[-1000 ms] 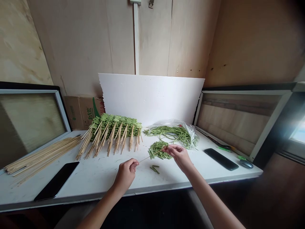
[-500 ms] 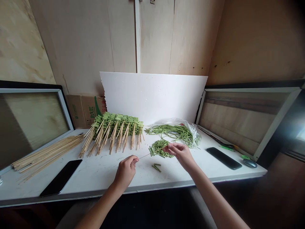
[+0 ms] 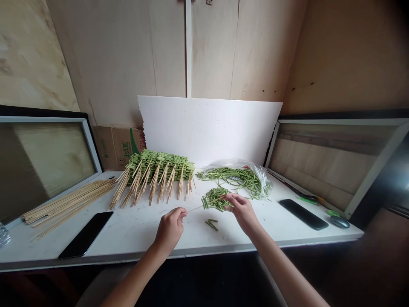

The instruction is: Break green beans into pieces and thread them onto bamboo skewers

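Observation:
My left hand [image 3: 171,226] is closed on the near end of a thin bamboo skewer [image 3: 194,209]. A few short green bean pieces [image 3: 205,202] sit crosswise along it. At the skewer's far end, the fingertips of my right hand [image 3: 241,209] are pinched together; whether they also hold a bean piece is hard to see. Behind and below the skewer lies a heap of cut bean pieces [image 3: 220,194]. Several loose pieces [image 3: 211,224] rest closer to the table's front edge.
Filled bean skewers [image 3: 159,166] are stacked at back left, sticks facing forward. Bare skewers [image 3: 70,200] and a black phone [image 3: 86,234] lie left. Long beans [image 3: 236,177] spill from a plastic bag [image 3: 263,183]. Rightward are another phone [image 3: 303,214] and a mouse [image 3: 339,221].
The view has shifted slightly, so the scene sits a little further right. Both hands keep nearly the same pose around the skewer.

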Motion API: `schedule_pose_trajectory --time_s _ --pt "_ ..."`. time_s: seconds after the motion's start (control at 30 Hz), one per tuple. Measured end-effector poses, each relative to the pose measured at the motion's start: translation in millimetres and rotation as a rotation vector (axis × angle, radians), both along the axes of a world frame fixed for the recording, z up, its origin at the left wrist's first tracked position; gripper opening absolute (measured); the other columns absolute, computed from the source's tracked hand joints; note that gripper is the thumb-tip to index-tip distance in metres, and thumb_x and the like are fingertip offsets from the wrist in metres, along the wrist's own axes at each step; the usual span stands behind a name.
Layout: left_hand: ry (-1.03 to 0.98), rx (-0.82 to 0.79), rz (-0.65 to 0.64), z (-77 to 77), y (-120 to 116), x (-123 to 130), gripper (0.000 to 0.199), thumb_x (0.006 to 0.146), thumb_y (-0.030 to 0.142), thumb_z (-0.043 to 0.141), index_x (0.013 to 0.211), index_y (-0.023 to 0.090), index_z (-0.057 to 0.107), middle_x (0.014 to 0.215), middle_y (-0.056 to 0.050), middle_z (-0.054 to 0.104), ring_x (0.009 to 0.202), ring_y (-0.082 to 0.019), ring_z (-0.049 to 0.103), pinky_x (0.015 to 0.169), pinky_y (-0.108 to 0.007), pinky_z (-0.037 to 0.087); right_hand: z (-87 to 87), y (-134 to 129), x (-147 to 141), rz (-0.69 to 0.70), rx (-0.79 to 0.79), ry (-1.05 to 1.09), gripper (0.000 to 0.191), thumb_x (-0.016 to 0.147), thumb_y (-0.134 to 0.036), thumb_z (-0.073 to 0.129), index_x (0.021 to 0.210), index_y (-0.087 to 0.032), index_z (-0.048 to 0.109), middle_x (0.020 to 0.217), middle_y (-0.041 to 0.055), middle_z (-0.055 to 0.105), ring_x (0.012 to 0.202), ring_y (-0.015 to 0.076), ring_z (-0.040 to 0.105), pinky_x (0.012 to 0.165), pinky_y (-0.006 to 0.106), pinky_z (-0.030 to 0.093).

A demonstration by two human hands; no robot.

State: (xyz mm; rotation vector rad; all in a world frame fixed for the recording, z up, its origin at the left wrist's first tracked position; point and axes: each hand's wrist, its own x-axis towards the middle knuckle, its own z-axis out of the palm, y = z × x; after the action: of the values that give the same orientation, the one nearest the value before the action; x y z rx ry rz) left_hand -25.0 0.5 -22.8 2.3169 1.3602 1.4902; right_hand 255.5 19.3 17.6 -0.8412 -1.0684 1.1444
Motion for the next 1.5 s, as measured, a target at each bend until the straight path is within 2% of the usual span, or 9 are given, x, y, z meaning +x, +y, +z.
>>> schedule_pose_trajectory --time_s 0.27,0.43,0.6,0.73,0.87,1.0,1.13,1.23,1.5 --pt "0.006 -0.026 -0.004 -1.1 -1.5 0.7 0.025 0.089 0.006 0.045 0.087 0.021 0.065 0.084 -0.006 0.077 0.082 -0.021 0.077 0.072 -0.028 0.058 -0.4 -7.9 -12.7 -0.011 0.034 -0.083 0.032 0.072 -0.05 0.089 0.085 -0.023 0.081 0.097 0.009 0.077 0.099 0.0287 0.068 0.074 0.036 0.06" --pt "-0.026 -0.041 -0.053 0.6 -5.6 6.1 0.026 0.09 0.006 0.045 0.088 0.021 0.066 0.083 -0.006 0.077 0.085 -0.021 0.077 0.074 -0.027 0.059 -12.2 -13.1 -31.7 0.055 0.029 -0.119 0.031 0.071 -0.05 0.088 0.08 -0.022 0.081 0.091 0.0064 0.074 0.09 0.0248 0.068 0.075 0.038 0.063" --pt "-0.044 -0.059 -0.057 3.2 -8.3 10.9 0.024 0.092 0.008 0.046 0.085 0.02 0.067 0.079 -0.004 0.075 0.075 -0.018 0.074 0.07 -0.024 0.055 -20.4 -14.0 -37.8 0.084 0.041 -0.134 0.029 0.074 -0.05 0.087 0.081 -0.022 0.08 0.091 0.0045 0.074 0.086 0.0219 0.067 0.078 0.037 0.062" --pt "-0.042 -0.081 -0.02 7.6 -8.3 11.1 0.024 0.095 0.013 0.046 0.084 0.019 0.067 0.069 -0.002 0.069 0.066 -0.017 0.068 0.064 -0.023 0.05 -13.1 -12.1 -30.8 0.086 0.061 -0.199 0.031 0.076 -0.05 0.085 0.09 -0.023 0.081 0.101 0.0061 0.075 0.091 0.0244 0.067 0.078 0.038 0.061" --pt "-0.077 -0.114 0.043 10.7 -3.3 5.9 0.026 0.099 0.024 0.046 0.084 0.019 0.067 0.062 0.0 0.062 0.056 -0.015 0.06 0.059 -0.023 0.044 -7.0 -8.2 -17.2 0.078 0.134 -0.521 0.033 0.085 -0.055 0.074 0.101 -0.026 0.082 0.111 0.0094 0.076 0.095 0.0295 0.068 0.073 0.04 0.057" --pt "-0.095 -0.151 0.055 9.1 1.7 2.0 0.028 0.1 0.027 0.046 0.083 0.019 0.066 0.06 0.002 0.059 0.055 -0.015 0.057 0.059 -0.023 0.043 -23.1 -4.1 -9.4 -0.065 0.301 -0.878 0.022 0.078 -0.049 0.081 0.083 -0.028 0.084 0.087 0.01 0.077 0.091 0.033 0.063 0.081 0.045 0.051" --pt "-0.086 -0.157 0.048 7.2 2.2 2.5 0.028 0.1 0.027 0.045 0.083 0.019 0.066 0.06 0.002 0.058 0.056 -0.015 0.057 0.06 -0.024 0.043 -40.3 -1.4 -11.7 -0.136 0.34 -1.035 0.016 0.077 -0.041 0.081 0.069 -0.027 0.081 0.078 0.0105 0.074 0.089 0.0335 0.06 0.078 0.043 0.047" --pt "-0.085 -0.153 0.045 7.5 1.3 3.1 0.028 0.099 0.027 0.045 0.082 0.02 0.066 0.06 0.001 0.058 0.055 -0.015 0.056 0.059 -0.023 0.042 -34.5 0.6 -9.9 -0.133 0.311 -0.967 0.019 0.081 -0.045 0.077 0.073 -0.027 0.08 0.08 0.0094 0.076 0.085 0.0319 0.063 0.076 0.042 0.048" --pt "-0.083 -0.157 0.008 6.3 -0.5 5.0 0.027 0.099 0.026 0.045 0.082 0.02 0.065 0.061 0.001 0.058 0.057 -0.015 0.056 0.06 -0.023 0.043 1.4 7.8 14.3 -0.024 0.052 -0.316 0.043 0.082 -0.065 0.072 0.086 -0.022 0.077 0.085 0.0048 0.075 0.069 0.0186 0.062 0.06 0.029 0.047"
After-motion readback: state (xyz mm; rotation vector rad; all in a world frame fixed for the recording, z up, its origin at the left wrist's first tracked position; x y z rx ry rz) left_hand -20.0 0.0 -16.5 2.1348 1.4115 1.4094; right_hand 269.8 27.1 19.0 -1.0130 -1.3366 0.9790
